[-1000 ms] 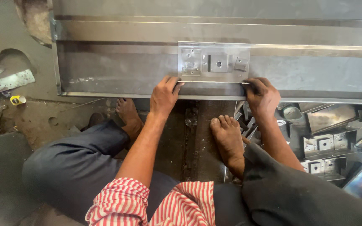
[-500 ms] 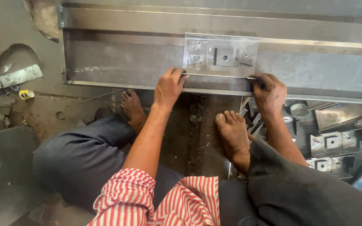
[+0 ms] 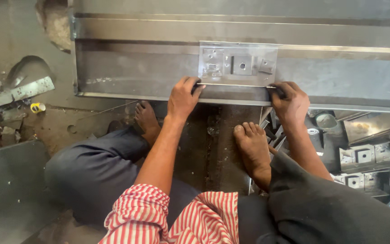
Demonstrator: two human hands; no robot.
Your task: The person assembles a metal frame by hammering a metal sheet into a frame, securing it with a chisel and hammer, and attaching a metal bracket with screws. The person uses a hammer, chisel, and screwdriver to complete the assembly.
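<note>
In the head view, your left hand (image 3: 183,96) grips the lower left corner of the small metal plate (image 3: 238,63), fingers curled over its edge. Your right hand (image 3: 290,103) is closed on the lower right corner. The plate lies flat in the long steel channel (image 3: 132,68) across the upper frame. Small metal brackets (image 3: 362,156) lie at the right of the frame.

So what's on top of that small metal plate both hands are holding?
The small metal plate carries a square block with a centre hole, a smaller tilted square and a stamped fitting. The left hand and right hand cover its lower corners; its underside is hidden.
</note>
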